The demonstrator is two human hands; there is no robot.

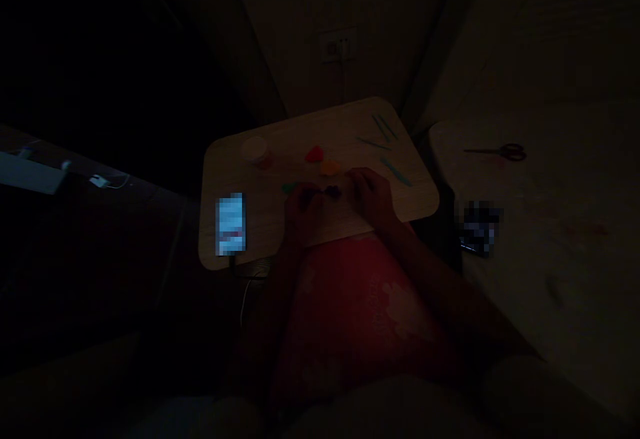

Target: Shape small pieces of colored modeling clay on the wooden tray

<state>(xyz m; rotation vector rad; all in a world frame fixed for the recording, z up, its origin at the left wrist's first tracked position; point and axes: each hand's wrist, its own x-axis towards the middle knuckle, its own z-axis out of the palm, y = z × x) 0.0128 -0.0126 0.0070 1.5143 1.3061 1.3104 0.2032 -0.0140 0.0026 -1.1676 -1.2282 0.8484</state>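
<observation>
"Head camera: what have your hands got?"

"Your left hand (303, 207) is curled, fingers bent near the dark lump (333, 191) on the worktop (270, 215); your right hand (371, 193) is loosely bent on its other side. It's too dark to tell whether either grips anything."

"And how far along are you?"

"Your red lump (315, 154) and orange lump (329, 168) lie close together beyond your hands, seemingly set aside; the green lump (289, 188) sits just beside your left. You're probably working the dark one; what's left to shape, I can't tell. Those bluish-green strips (395, 171) look unused."
</observation>
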